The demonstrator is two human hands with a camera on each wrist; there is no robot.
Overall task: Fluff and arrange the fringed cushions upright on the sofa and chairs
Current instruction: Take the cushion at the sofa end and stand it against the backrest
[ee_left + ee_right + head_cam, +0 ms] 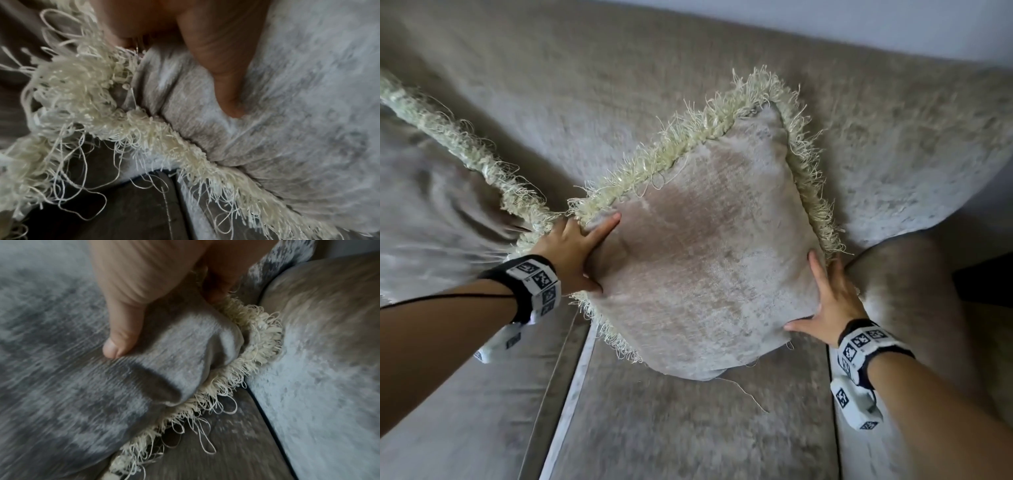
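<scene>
Home living room: grey velvet sofa [688, 428] with fringed cushions [705, 257] against its back, pale wall [893, 24] behind.

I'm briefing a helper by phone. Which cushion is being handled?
On the grey velvety sofa, find the square grey cushion with cream fringe leaning on the backrest near the armrest. Unlike the fringed cushion to its left, the left hand and right hand grip its sides.

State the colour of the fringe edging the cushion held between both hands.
Pale cream fringe; clearest in the head view.
</scene>
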